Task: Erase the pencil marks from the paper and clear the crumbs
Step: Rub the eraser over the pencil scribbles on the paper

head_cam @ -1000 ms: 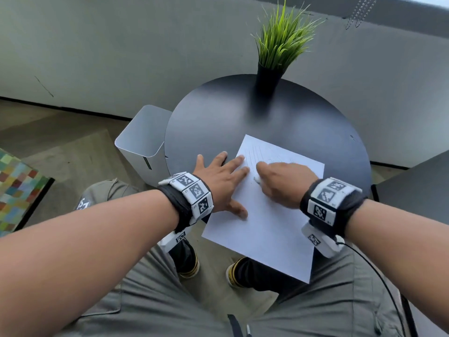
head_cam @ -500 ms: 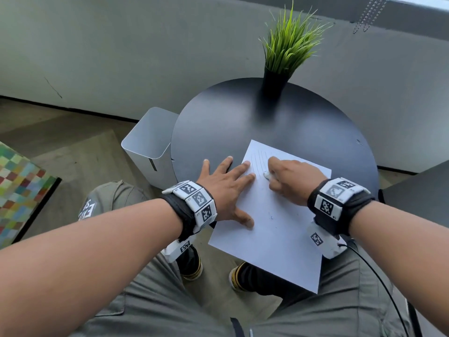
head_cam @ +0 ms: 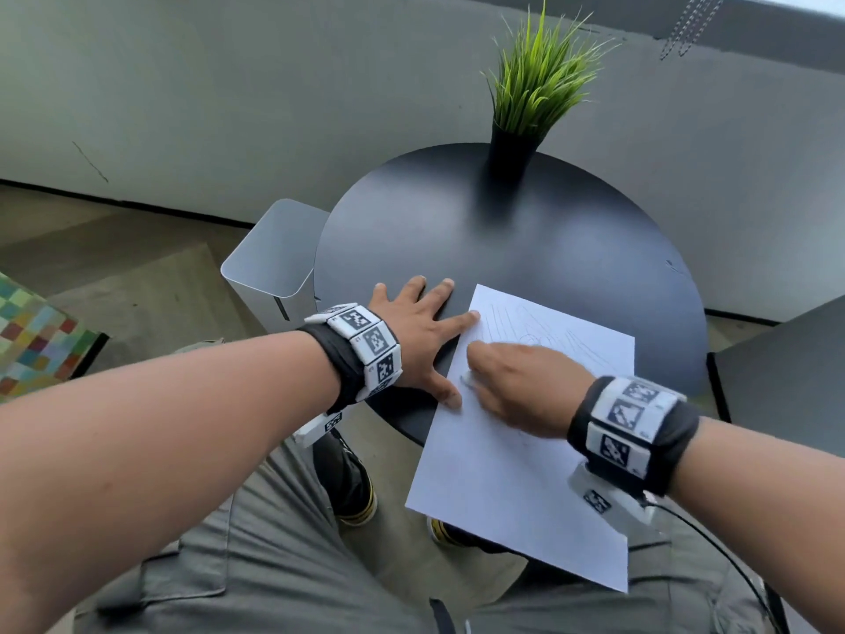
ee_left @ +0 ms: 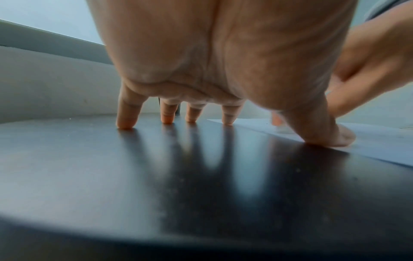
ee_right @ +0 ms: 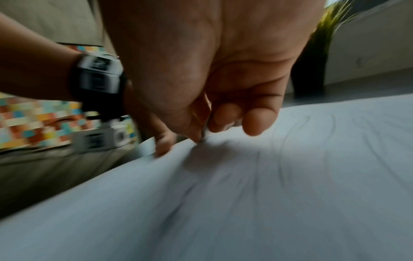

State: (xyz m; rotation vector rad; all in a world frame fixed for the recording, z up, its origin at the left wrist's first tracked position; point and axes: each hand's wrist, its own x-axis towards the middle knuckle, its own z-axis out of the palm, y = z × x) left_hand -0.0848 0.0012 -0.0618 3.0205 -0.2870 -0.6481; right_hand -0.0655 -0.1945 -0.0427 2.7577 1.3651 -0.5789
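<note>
Now that my left hand (head_cam: pixel 414 340) has slid mostly onto the bench (head_cam: pixel 526 249), flat, only forefinger and thumb pin the paper (head_cam: pixel 516 487); my right hand (head_cam: pixel 512 386) pinches the eraser (head_cam: pixel 467 379) lower, marks remaining.

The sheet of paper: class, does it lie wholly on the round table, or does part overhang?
Part overhangs. The paper's near end juts past the table's front edge, above the person's lap.

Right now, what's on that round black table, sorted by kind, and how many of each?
Paper: 1
Eraser: 1, pinched in the right hand
Potted plant: 1
Hands on it: 2, counting the left hand pressing the paper's edge
Total: 5
</note>
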